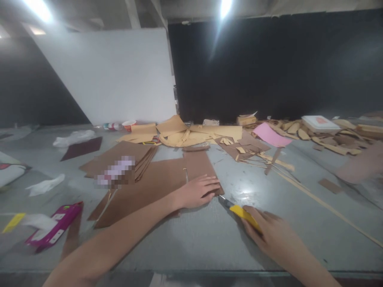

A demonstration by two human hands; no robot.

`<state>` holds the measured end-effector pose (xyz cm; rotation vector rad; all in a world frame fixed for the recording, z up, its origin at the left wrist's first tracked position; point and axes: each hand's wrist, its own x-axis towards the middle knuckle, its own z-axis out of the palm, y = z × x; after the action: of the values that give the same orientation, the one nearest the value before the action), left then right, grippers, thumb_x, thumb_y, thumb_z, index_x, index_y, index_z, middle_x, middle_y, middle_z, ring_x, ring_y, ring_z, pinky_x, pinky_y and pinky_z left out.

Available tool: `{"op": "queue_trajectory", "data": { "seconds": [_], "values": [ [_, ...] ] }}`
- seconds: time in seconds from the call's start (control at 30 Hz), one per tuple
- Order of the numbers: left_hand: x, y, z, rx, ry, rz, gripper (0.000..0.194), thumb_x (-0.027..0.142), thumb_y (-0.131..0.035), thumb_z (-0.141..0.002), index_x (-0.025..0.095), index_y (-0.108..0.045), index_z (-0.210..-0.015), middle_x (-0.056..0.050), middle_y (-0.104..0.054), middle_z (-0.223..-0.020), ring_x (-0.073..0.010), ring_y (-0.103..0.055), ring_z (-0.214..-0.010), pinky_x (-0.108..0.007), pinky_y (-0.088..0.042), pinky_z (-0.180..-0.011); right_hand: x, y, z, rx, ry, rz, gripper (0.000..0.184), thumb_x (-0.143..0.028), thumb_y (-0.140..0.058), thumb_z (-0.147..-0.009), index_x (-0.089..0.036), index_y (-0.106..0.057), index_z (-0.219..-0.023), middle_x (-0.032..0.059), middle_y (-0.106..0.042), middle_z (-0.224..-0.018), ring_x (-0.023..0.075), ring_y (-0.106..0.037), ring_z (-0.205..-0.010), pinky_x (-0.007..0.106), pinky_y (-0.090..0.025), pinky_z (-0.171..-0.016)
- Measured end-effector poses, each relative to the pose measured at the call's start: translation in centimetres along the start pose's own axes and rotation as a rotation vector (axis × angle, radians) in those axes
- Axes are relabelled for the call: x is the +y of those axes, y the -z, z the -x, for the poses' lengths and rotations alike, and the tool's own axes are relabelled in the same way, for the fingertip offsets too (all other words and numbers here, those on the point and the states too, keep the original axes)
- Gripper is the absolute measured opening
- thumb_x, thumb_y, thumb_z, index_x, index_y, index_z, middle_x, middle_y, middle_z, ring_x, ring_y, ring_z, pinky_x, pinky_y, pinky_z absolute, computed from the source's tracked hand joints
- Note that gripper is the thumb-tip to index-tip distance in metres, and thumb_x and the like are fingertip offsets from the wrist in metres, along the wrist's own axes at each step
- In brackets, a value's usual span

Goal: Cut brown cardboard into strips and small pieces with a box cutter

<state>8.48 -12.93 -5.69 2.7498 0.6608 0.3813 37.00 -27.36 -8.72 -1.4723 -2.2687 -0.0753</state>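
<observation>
My left hand (199, 191) lies flat, fingers stretched to the right, over the near end of a narrow brown sheet (199, 161). My right hand (266, 229) is closed around a yellow utility knife (245, 217). The knife's blade points up and left, its tip close to the sheet's near right corner; whether it touches cannot be made out. To the left of the narrow piece is a wider brown sheet (155, 179), partly under my left forearm. Behind that lies a stack of brown sheets (119, 153) with a blurred-out item on top.
A magenta packet (55, 225) and white crumpled plastic (46, 184) lie at the left. Tan offcuts (200, 133), a pink sheet (271, 134) and a white box (320, 123) line the back. A long thin strip (326, 205) crosses the right side. The table's front edge is near me.
</observation>
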Motion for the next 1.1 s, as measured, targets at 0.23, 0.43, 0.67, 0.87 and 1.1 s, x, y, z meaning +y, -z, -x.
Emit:
{"op": "queue_trajectory", "data": {
  "seconds": [0.23,0.43,0.67,0.87,1.1],
  "values": [
    [0.1,0.0,0.0,-0.002,-0.011,-0.007,0.045,0.033,-0.043,-0.11,0.027,-0.058,-0.152,-0.006,-0.055,-0.161,-0.0222,-0.045,-0.154,-0.048,-0.026,-0.134,-0.5,-0.5,-0.8,-0.016,0.015,0.047,0.033,-0.041,-0.039,-0.111,-0.022,-0.065,-0.114,0.0082,-0.076,-0.08,0.0239,-0.073,-0.064,0.033,-0.047,-0.057],
    [0.0,-0.1,0.0,0.007,-0.121,-0.106,0.047,0.034,-0.045,-0.11,0.028,-0.057,-0.155,-0.011,-0.05,-0.163,-0.0283,-0.043,-0.154,-0.051,-0.029,-0.131,-0.6,-0.7,-0.6,-0.007,0.029,0.111,0.041,-0.038,-0.04,-0.111,-0.024,-0.057,-0.145,0.0046,-0.076,-0.08,0.0224,-0.069,-0.055,0.032,-0.038,-0.049],
    [-0.3,-0.3,0.0,-0.007,-0.152,-0.106,0.048,0.033,-0.045,-0.11,0.03,-0.056,-0.156,-0.007,-0.053,-0.162,-0.0288,-0.035,-0.159,-0.053,-0.029,-0.132,-1.1,-0.9,-1.0,0.008,0.063,0.167,0.043,-0.036,-0.045,-0.107,-0.029,-0.063,-0.146,0.0023,-0.071,-0.068,0.0208,-0.064,-0.051,0.032,-0.033,-0.049],
    [-0.4,-0.5,-0.1,-0.019,-0.125,-0.091,0.047,0.033,-0.045,-0.11,0.028,-0.058,-0.155,-0.006,-0.055,-0.161,-0.0281,-0.035,-0.159,-0.052,-0.025,-0.133,-0.3,-0.7,-0.3,-0.007,0.039,0.182,0.046,-0.042,-0.045,-0.108,-0.031,-0.062,-0.149,0.0014,-0.07,-0.065,0.0206,-0.064,-0.049,0.031,-0.034,-0.048],
    [-0.3,-0.6,0.0,-0.019,-0.09,-0.039,0.046,0.033,-0.044,-0.11,0.027,-0.057,-0.154,-0.004,-0.055,-0.161,-0.0278,-0.034,-0.16,-0.054,-0.024,-0.133,-0.1,-0.8,-1.3,-0.058,0.041,0.175,0.046,-0.041,-0.044,-0.109,-0.028,-0.061,-0.15,0.0031,-0.074,-0.069,0.0208,-0.068,-0.054,0.029,-0.036,-0.05]
  ]
}}
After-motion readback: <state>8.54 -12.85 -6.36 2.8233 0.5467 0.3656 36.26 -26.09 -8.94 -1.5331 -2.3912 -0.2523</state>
